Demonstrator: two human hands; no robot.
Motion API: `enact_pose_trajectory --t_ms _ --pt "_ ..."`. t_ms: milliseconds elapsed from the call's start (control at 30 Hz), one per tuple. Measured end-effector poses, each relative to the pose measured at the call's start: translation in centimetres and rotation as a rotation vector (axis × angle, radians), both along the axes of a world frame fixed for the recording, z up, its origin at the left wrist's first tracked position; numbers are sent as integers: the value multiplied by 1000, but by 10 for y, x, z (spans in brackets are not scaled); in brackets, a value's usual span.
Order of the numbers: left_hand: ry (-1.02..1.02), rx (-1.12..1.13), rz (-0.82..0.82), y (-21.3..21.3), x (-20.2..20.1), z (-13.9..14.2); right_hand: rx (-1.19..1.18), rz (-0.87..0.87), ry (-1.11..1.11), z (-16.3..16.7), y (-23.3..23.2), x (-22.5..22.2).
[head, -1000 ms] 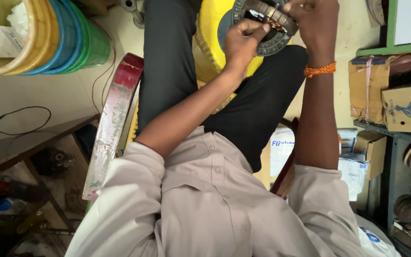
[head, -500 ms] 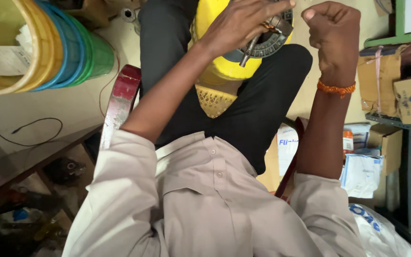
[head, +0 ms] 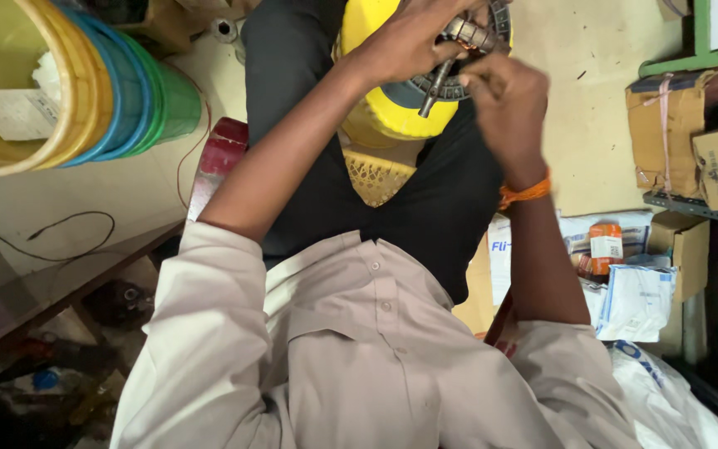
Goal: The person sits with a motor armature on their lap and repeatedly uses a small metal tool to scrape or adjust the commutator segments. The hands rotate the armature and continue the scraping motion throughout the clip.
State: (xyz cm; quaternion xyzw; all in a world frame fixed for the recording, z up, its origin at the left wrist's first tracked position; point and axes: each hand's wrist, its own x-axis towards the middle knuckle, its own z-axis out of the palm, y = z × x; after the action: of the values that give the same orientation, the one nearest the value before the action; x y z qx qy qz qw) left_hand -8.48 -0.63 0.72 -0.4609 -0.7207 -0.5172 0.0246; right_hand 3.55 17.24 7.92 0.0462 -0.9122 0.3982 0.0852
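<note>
Pale, scuffed floor fills the head view, crowded at its edges with workshop clutter. At the top centre, a round dark metal disc [head: 459, 79] with a toothed or slotted rim rests against a glossy yellow plastic drum [head: 392, 108] on the person's black-trousered lap, above a yellow woven mesh piece [head: 376, 175]. The left hand [head: 413, 41] is closed over the disc's upper part, covering much of it; a slim dark metal tool [head: 435, 86] hangs down from its grip. The right hand [head: 504, 104], wearing an orange thread band at the wrist, is curled with fingertips pinched near the tool's top; what it pinches cannot be made out. The disc's top is cut off by the frame. Nested plastic buckets [head: 85, 83] in yellow, blue and green lie at the upper left, taped cardboard boxes [head: 700, 133] sit on shelving at the right, and crumpled white packets [head: 633, 291] lie below them.
</note>
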Motion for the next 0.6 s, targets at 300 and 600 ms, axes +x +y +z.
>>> enact_pose_trajectory --t_ms 300,600 --pt "766 -111 129 -25 23 15 93 136 23 -4 -5 30" --pt "-57 206 301 -11 69 -13 55 61 123 29 12 10"
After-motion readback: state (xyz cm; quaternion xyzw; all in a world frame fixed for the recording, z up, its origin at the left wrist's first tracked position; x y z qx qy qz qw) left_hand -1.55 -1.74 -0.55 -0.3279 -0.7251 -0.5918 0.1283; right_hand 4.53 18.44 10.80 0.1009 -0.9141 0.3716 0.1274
